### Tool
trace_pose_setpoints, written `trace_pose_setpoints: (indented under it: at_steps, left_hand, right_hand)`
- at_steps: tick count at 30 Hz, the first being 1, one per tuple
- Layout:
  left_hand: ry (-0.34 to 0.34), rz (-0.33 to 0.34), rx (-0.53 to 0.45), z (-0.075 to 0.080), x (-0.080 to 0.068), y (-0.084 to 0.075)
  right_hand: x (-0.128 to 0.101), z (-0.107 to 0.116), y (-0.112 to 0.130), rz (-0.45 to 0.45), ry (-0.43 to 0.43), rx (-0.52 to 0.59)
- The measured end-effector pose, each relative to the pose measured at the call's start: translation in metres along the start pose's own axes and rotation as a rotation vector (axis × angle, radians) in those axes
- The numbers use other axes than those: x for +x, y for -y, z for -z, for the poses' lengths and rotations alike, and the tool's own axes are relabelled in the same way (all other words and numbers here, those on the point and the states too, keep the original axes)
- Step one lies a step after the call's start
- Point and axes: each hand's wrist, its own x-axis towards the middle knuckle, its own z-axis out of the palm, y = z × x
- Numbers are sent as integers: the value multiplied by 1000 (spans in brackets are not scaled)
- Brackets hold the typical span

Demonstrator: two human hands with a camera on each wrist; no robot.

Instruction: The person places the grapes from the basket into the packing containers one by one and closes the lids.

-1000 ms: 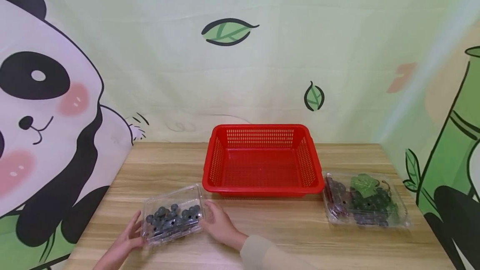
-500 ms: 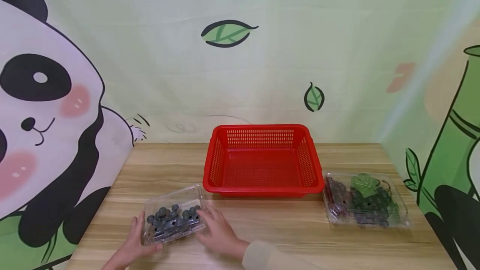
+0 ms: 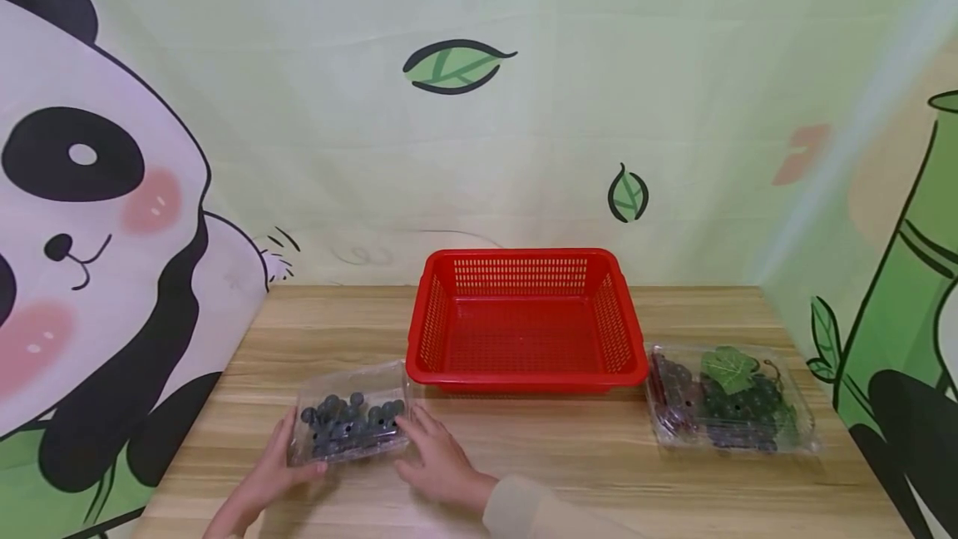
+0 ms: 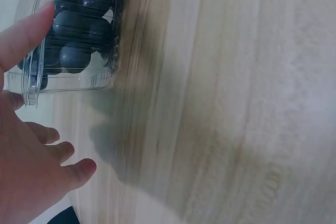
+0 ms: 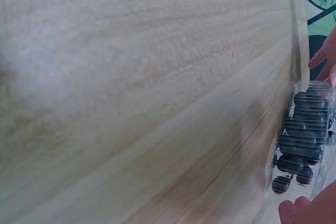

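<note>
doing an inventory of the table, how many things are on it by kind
clear fruit boxes: 2, one between the left hand and right hand, one at the right
red basket: 1
total: 3

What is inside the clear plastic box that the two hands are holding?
The clear box holds dark round berries, piled together. The left hand and right hand touch its sides. Berries lower in the pile are covered, so their number cannot be seen.
</note>
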Motion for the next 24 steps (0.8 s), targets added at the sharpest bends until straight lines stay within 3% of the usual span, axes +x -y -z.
trace_pose_setpoints:
  at_steps: [4,11,17,24]
  left_hand:
    - [14,-3,-47,0,6,-3]
    - [84,120,-136,1,15,-5]
    - [90,132,-109,2,19,-6]
    - [73,97,-25,4,14,-13]
  right_hand:
    - [2,2,-1,-23,20,16]
    - [5,2,-4,-26,12,23]
    - [6,1,-5,-27,6,25]
    - [0,8,0,-33,23,70]
